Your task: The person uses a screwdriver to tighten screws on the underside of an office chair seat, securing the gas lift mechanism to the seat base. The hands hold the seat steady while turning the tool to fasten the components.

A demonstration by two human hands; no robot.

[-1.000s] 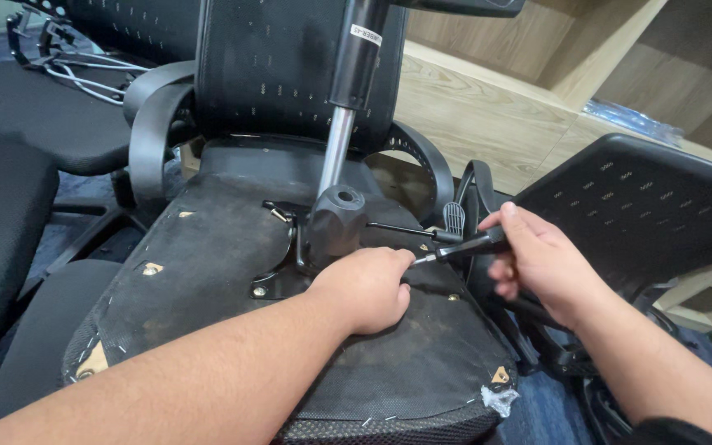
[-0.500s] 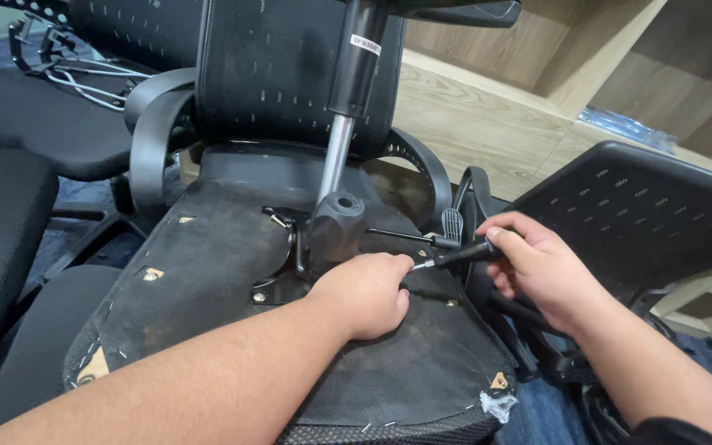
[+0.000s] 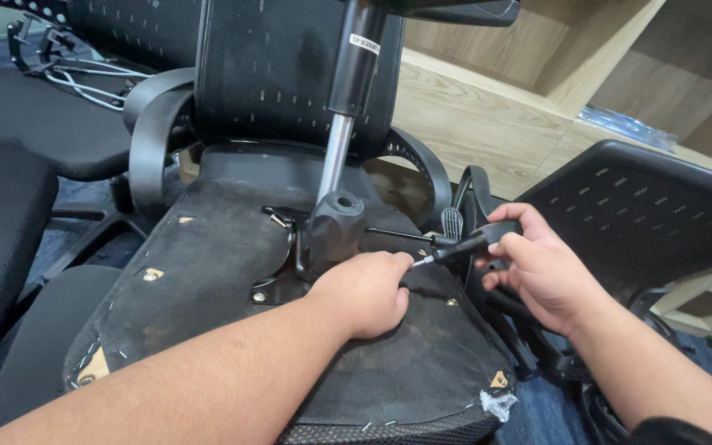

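An upside-down chair seat (image 3: 208,272) lies with its black fabric bottom facing up. In the middle of the seat sits a black metal plate (image 3: 278,284) with a black knob part (image 3: 335,227) and a shiny gas post (image 3: 335,156) sticking up. The left hand (image 3: 364,292) rests on the seat just beside the plate, fingers curled together; I cannot tell if they pinch anything. The right hand (image 3: 537,268) has its fingers wrapped around the black handle of a screwdriver (image 3: 459,245). Its thin tip points at the left hand's fingertips, near the seat's right edge. A thin black lever (image 3: 401,236) sticks out just above the screwdriver.
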